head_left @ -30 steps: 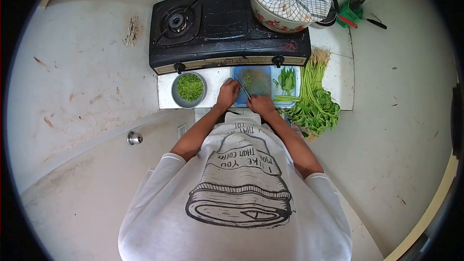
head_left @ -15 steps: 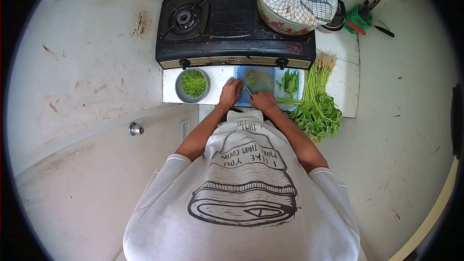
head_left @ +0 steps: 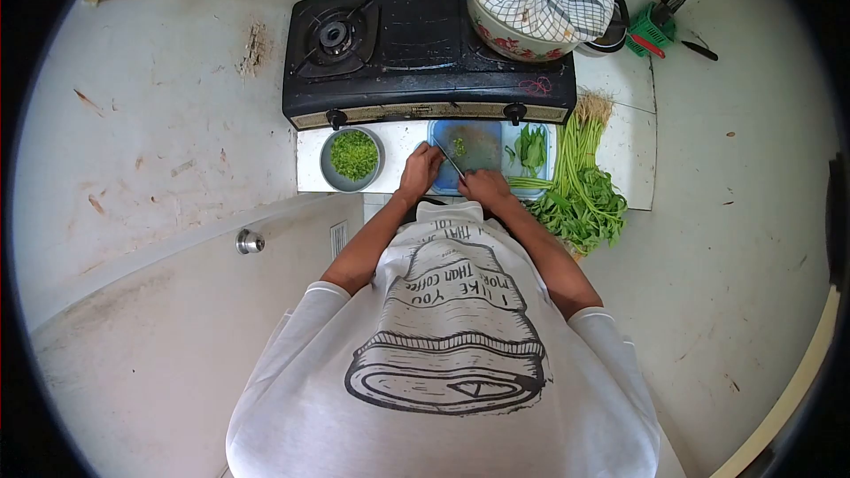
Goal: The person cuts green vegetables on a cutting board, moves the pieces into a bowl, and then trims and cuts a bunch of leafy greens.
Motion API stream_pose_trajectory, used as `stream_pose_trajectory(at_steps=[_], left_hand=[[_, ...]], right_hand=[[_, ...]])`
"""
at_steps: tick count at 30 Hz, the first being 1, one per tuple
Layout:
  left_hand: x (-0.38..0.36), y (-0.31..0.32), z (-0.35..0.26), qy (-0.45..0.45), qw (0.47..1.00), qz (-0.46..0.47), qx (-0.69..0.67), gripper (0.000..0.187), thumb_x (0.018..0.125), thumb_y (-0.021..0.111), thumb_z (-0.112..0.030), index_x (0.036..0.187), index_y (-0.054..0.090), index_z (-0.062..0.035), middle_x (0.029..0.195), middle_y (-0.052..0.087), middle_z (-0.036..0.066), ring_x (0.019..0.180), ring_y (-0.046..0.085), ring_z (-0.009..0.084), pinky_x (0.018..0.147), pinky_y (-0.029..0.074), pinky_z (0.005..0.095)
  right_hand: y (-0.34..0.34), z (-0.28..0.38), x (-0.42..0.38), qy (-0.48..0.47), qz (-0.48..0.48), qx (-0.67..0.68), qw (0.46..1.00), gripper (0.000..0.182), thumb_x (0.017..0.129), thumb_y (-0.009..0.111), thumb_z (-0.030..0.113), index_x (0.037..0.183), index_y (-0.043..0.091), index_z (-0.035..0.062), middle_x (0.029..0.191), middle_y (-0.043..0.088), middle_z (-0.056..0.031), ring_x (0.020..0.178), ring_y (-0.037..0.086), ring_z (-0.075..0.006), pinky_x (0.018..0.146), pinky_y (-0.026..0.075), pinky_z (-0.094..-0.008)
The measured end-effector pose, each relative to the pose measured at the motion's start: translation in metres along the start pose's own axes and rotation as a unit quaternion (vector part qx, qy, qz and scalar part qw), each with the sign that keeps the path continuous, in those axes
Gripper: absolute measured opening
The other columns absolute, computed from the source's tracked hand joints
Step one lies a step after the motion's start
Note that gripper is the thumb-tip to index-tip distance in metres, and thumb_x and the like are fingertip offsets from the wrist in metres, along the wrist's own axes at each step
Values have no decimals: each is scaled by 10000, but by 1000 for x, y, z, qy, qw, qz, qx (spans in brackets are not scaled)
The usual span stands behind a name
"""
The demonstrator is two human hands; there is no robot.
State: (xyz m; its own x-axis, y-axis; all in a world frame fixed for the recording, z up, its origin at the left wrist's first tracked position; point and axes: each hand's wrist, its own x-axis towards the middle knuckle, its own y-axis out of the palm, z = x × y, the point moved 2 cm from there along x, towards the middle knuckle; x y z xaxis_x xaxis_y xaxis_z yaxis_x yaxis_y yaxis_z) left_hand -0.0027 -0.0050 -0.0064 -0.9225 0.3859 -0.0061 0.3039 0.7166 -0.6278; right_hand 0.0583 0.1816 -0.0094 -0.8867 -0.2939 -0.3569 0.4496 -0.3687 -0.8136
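Note:
A knife [head_left: 451, 160] is gripped in my right hand [head_left: 483, 186], its blade slanting up and left over a blue cutting board [head_left: 482, 159]. My left hand [head_left: 422, 168] is at the board's left edge with fingers closed near the blade tip; what it holds, if anything, is too small to tell. Small chopped green bits [head_left: 459, 147] lie on the board just right of the blade. Green leaves [head_left: 531, 149] rest on the board's paler right part. To the left of my left hand stands a grey bowl [head_left: 378, 179] with chopped greens [head_left: 353, 155] inside.
A black two-burner stove [head_left: 425, 93] stands behind the board, with a cloth-covered floral pot [head_left: 522, 42] on its right side. A large bunch of leafy stems [head_left: 580, 199] lies right of the board. A green basket [head_left: 652, 31] with utensils is at the back right.
The whole view has shifted very slightly. Both hands and the knife keep nearly the same positions over the board.

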Motion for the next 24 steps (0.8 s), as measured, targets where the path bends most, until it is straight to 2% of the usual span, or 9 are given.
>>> stream_pose_trajectory(at_steps=[6, 14, 18, 21, 24], left_hand=[[-2, -4, 1, 58, 998, 2, -16, 108, 875, 682, -16, 981, 696, -31, 895, 619, 196, 839, 641, 419, 746, 534, 491], [-2, -5, -1, 25, 999, 22, -11, 76, 875, 656, -7, 950, 665, -3, 887, 625, 202, 845, 639, 430, 751, 533, 499], [-3, -5, 1, 26, 999, 16, -10, 87, 869, 658, -2, 956, 666, -1, 865, 628, 202, 843, 640, 429, 750, 533, 494], [-4, -4, 3, 32, 999, -9, -9, 113, 864, 667, 2, 971, 701, -13, 894, 666, 176, 807, 680, 365, 735, 558, 441], [-6, -2, 4, 8, 999, -19, -42, 109, 873, 678, -11, 978, 703, -10, 891, 666, 172, 797, 680, 366, 733, 558, 442]], right_hand=[[3, 4, 0, 7, 4, -9, 1000, 417, 975, 550, 375, 868, 746, 23, 798, 732, -225, 750, 730, -402, 714, 581, -515], [1, 10, 1, 19, -7, -44, 999, 405, 974, 559, 367, 869, 738, 20, 820, 736, -226, 768, 735, -390, 701, 583, -506], [-2, 18, 11, 28, 1, -39, 999, 391, 957, 563, 355, 852, 766, 38, 864, 749, -211, 798, 750, -369, 751, 591, -498], [-2, 19, 14, 30, 6, -40, 999, 402, 958, 563, 359, 844, 763, 29, 868, 749, -214, 800, 749, -370, 758, 590, -491], [-1, 16, 5, 23, 1, -40, 999, 421, 971, 553, 368, 852, 755, 19, 858, 745, -221, 794, 743, -382, 755, 585, -500]])
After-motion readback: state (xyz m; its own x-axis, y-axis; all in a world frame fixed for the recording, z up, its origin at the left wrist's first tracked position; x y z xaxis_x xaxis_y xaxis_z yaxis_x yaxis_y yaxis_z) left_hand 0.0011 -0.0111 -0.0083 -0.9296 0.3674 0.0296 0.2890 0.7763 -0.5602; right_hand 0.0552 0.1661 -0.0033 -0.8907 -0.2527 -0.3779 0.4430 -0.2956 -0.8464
